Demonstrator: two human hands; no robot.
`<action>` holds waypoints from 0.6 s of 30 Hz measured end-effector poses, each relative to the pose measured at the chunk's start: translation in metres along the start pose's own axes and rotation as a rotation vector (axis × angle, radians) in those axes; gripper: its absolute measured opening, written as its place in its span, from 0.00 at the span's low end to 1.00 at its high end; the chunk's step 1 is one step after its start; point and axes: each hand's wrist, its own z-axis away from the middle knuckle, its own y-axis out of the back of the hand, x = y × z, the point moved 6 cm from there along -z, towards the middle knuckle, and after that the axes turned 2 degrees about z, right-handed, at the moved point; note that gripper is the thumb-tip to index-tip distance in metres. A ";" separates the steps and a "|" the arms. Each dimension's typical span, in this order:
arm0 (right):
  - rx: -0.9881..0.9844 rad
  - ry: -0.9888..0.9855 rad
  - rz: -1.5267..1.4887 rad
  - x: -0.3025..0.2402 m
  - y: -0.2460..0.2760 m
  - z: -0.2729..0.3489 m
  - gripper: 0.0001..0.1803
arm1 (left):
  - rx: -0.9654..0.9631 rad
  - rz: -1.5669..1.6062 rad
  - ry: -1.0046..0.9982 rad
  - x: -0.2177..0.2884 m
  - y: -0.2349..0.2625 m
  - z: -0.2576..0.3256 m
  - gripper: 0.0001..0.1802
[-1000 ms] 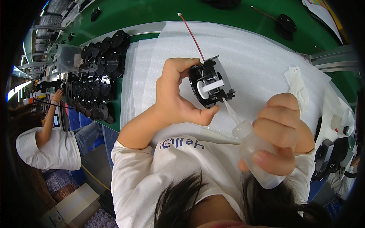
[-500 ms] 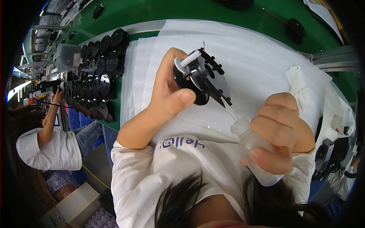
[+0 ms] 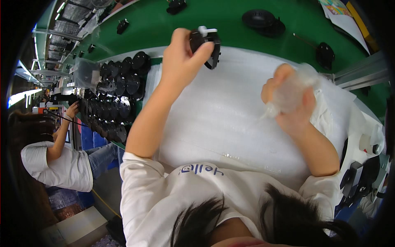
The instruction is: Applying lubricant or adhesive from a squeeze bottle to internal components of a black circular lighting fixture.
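Near the far edge of the white foam sheet (image 3: 230, 111), my left hand (image 3: 181, 61) pinches a black round plastic assembly (image 3: 198, 39) between thumb and fingers. A white peg (image 3: 207, 31) sticks out of the assembly's top, and an open black ring shows beneath my thumb. On the right, my right hand (image 3: 294, 119) is wrapped around a translucent squeeze bottle (image 3: 288, 94), smeared by motion. The bottle is tilted over, its nozzle end pointing down to the left, well apart from the assembly.
Rows of black discs (image 3: 119, 94) stand at the left on the green table (image 3: 222, 20). More black round parts (image 3: 259, 18) lie along the far side. A crumpled white cloth (image 3: 325, 111) rests at the right. Further left, a person in a white shirt (image 3: 61, 164) works.
My left hand has moved away from me with the assembly, which has turned. My right hand has lifted the bottle far off, up and away from the assembly, and tipped it over.
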 end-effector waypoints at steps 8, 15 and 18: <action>0.319 -0.327 -0.188 0.054 0.047 -0.013 0.25 | -0.152 -0.599 0.187 -0.052 -0.061 -0.102 0.39; 0.243 -0.324 -0.144 0.048 0.040 -0.014 0.24 | 0.370 -0.576 -0.198 -0.091 -0.049 -0.107 0.30; 0.284 -0.341 -0.160 0.049 0.045 -0.018 0.24 | 0.357 -0.523 -0.169 -0.109 -0.048 -0.118 0.29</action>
